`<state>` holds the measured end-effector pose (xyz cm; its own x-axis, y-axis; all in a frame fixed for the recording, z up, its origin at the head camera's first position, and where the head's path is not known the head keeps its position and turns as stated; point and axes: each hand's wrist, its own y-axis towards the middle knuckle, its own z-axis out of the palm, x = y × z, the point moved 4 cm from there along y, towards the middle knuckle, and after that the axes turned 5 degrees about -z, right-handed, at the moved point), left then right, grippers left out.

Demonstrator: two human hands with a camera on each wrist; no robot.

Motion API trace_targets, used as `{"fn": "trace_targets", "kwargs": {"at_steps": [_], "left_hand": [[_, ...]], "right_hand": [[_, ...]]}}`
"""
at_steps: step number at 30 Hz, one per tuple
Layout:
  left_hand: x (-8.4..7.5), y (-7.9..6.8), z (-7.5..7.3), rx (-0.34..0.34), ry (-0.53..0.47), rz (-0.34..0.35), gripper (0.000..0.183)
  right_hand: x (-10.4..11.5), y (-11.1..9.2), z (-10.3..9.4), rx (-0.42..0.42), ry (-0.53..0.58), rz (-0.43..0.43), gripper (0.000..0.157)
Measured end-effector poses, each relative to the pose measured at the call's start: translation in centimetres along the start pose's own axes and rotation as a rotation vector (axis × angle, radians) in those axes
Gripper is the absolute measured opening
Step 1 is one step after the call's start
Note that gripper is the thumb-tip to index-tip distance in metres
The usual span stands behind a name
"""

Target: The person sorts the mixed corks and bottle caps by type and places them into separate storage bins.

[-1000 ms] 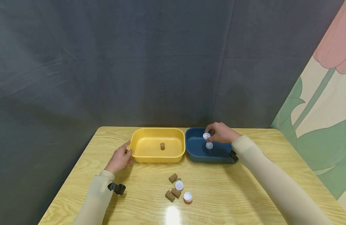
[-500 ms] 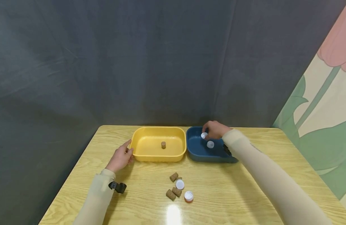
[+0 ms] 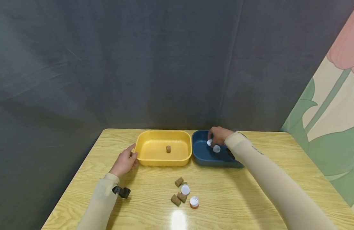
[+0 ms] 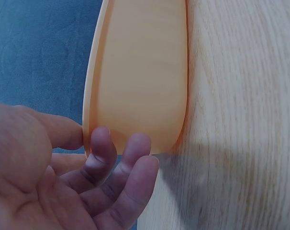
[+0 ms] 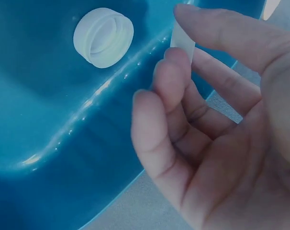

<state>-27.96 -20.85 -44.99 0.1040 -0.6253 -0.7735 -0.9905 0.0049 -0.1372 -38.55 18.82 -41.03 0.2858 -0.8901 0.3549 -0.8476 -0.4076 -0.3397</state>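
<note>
My right hand [image 3: 218, 135] reaches into the blue tray [image 3: 217, 162] and pinches a white bottle cap [image 3: 209, 142] between thumb and fingers. In the right wrist view only the pale edge of this cap [image 5: 182, 45] shows. Beside it on the tray floor lies another white cap [image 3: 216, 149], its hollow side visible. My left hand [image 3: 124, 161] touches the left end of the yellow tray [image 3: 162, 162]; its fingers lie loosely against the outer wall and rim in the left wrist view. One cork [image 3: 168, 149] stands inside the yellow tray.
In front of the trays, several corks [image 3: 175, 200] lie on the wooden table [image 3: 148, 201] around a white cap [image 3: 185, 189]. A white-and-orange cap or stack of caps [image 3: 194, 202] sits to their right. A dark curtain [image 3: 171, 64] hangs behind the table.
My right hand has moved left and lowered the pinched cap into the blue tray, left of the other cap. The left hand stays at the yellow tray.
</note>
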Motion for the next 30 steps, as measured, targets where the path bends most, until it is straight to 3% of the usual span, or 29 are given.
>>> {"fn": "trace_targets", "kwargs": {"at_steps": [14, 22, 30], "left_hand": [[0.0, 0.1, 0.1, 0.009, 0.009, -0.008, 0.056], [-0.2, 0.0, -0.1, 0.006, 0.012, -0.008, 0.055], [-0.2, -0.2, -0.1, 0.008, 0.0, -0.007, 0.055]], "right_hand": [[0.0, 0.0, 0.6, 0.019, 0.01, 0.007, 0.036], [1.2, -0.8, 0.5, -0.003, -0.028, -0.075, 0.038], [3.4, -3.8, 0.9, -0.063, 0.112, -0.207, 0.042]]}}
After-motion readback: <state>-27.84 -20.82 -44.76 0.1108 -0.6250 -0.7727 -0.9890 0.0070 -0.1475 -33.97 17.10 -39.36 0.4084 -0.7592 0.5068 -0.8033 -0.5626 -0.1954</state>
